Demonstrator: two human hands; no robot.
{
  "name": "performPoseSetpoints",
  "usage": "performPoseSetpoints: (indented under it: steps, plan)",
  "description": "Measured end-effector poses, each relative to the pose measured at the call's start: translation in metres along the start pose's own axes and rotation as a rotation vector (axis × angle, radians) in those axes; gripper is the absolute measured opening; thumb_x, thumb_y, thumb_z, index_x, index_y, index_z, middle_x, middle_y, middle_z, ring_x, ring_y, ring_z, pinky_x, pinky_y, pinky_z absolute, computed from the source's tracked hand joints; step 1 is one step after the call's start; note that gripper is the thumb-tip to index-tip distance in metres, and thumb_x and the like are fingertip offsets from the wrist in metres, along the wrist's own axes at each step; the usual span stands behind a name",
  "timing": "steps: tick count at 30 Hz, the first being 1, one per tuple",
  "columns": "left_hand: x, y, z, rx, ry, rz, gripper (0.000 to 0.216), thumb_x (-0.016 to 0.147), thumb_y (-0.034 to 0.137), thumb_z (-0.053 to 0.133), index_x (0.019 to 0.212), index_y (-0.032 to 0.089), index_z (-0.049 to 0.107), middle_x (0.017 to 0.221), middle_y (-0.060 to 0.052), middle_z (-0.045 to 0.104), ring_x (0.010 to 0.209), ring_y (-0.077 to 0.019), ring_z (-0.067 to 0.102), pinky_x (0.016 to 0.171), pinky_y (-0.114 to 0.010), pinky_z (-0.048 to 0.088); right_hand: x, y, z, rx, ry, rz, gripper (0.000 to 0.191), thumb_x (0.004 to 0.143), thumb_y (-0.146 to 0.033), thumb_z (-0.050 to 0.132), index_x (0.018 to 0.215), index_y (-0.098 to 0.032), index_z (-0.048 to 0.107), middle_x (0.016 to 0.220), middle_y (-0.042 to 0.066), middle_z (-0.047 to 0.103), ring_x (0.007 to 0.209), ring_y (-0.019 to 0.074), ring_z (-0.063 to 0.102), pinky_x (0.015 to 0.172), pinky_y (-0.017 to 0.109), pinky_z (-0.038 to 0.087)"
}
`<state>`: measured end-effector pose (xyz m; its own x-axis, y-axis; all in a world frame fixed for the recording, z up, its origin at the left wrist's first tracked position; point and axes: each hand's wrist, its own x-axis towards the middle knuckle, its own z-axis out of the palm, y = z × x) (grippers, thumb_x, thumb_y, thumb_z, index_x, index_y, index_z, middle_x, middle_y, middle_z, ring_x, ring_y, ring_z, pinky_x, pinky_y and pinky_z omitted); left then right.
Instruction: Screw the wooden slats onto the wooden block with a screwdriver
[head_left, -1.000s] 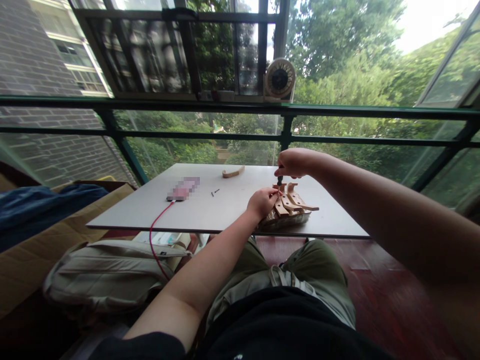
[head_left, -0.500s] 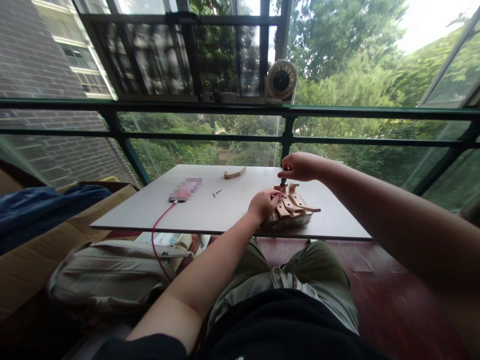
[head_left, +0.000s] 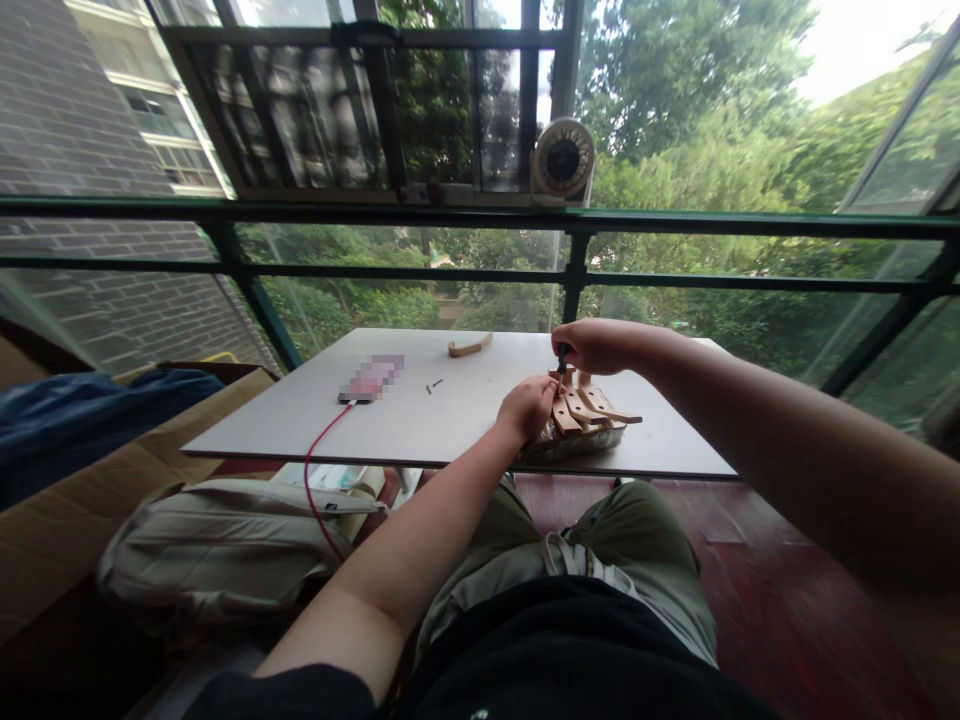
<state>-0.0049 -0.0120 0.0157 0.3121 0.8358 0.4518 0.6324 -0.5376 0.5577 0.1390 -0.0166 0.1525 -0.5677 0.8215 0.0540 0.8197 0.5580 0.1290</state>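
My right hand (head_left: 589, 346) is closed round the dark handle of a screwdriver (head_left: 562, 357), which points down over curved wooden hooks (head_left: 577, 408). Beside its tip, my left hand (head_left: 529, 406) has its fingertips pinched together at the left hook; what they grip is too small to make out. The hooks have dark holes in them and rest side by side on a clear plastic-looking pack (head_left: 581, 443) near the table's front edge.
On the white table (head_left: 300, 430) lie another wooden hook (head_left: 470, 346), a few screws (head_left: 433, 386) and a blurred-out phone (head_left: 371, 380) with a red cable (head_left: 311, 470). A fan (head_left: 563, 160) stands behind the railing. A backpack (head_left: 217, 555) and cardboard box (head_left: 112, 460) are at the left.
My right hand has come lower and slightly left with the screwdriver, nearer my left hand. The left hand has barely moved.
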Motion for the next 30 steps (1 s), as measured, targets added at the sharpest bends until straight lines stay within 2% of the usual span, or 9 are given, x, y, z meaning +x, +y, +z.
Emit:
performPoseSetpoints:
  steps: [5, 9, 19, 22, 27, 30]
  plan:
    - [0.001, 0.001, 0.001, 0.019, 0.0, -0.009, 0.027, 0.088, 0.022, 0.043, 0.086, 0.021, 0.07, 0.1, -0.002, 0.071, 0.09, -0.0161, 0.062, 0.086, -0.026, 0.048, -0.004, -0.005, 0.0, -0.02, 0.011, 0.04, 0.023, 0.081, -0.018, 0.049, 0.101, -0.016, 0.061, 0.088, 0.009, 0.067, 0.066, 0.0152, 0.052, 0.056, 0.026, 0.033]
    - [0.0, 0.002, 0.001, 0.044, 0.01, -0.009, 0.02, 0.084, 0.025, 0.051, 0.088, 0.02, 0.07, 0.099, -0.004, 0.07, 0.092, -0.0176, 0.062, 0.085, -0.028, 0.048, -0.005, -0.002, 0.001, -0.027, 0.019, 0.046, 0.023, 0.082, -0.021, 0.049, 0.102, -0.016, 0.06, 0.089, 0.009, 0.068, 0.067, 0.0147, 0.053, 0.056, 0.025, 0.033]
    - [0.001, 0.002, 0.003, 0.075, 0.031, -0.003, 0.017, 0.082, 0.025, 0.054, 0.086, 0.019, 0.07, 0.095, -0.005, 0.069, 0.09, -0.0168, 0.061, 0.087, -0.027, 0.048, -0.001, -0.007, 0.004, -0.085, 0.067, 0.091, 0.028, 0.083, -0.039, 0.053, 0.096, -0.017, 0.064, 0.088, 0.011, 0.07, 0.071, 0.0196, 0.059, 0.057, 0.027, 0.034]
    - [0.0, 0.001, 0.004, 0.074, 0.042, -0.003, 0.017, 0.081, 0.025, 0.054, 0.085, 0.019, 0.069, 0.094, -0.005, 0.068, 0.089, -0.0166, 0.061, 0.085, -0.027, 0.048, 0.002, -0.01, 0.006, -0.097, 0.084, 0.126, 0.035, 0.083, -0.048, 0.052, 0.094, -0.018, 0.067, 0.087, 0.012, 0.071, 0.072, 0.021, 0.061, 0.06, 0.028, 0.037]
    - [-0.001, 0.0, 0.002, 0.063, 0.051, -0.006, 0.016, 0.081, 0.026, 0.055, 0.085, 0.019, 0.069, 0.095, -0.005, 0.069, 0.086, -0.0164, 0.062, 0.081, -0.027, 0.049, 0.006, -0.011, 0.012, -0.107, 0.117, 0.215, 0.06, 0.084, -0.065, 0.04, 0.095, -0.014, 0.07, 0.084, 0.015, 0.07, 0.073, 0.0239, 0.064, 0.059, 0.029, 0.039]
    - [-0.001, 0.0, 0.002, 0.056, 0.054, -0.011, 0.016, 0.082, 0.027, 0.056, 0.087, 0.019, 0.068, 0.096, -0.005, 0.069, 0.086, -0.0164, 0.063, 0.08, -0.026, 0.049, 0.006, -0.011, 0.014, -0.106, 0.13, 0.248, 0.066, 0.083, -0.069, 0.036, 0.096, -0.015, 0.07, 0.084, 0.015, 0.07, 0.073, 0.0248, 0.064, 0.06, 0.03, 0.041]
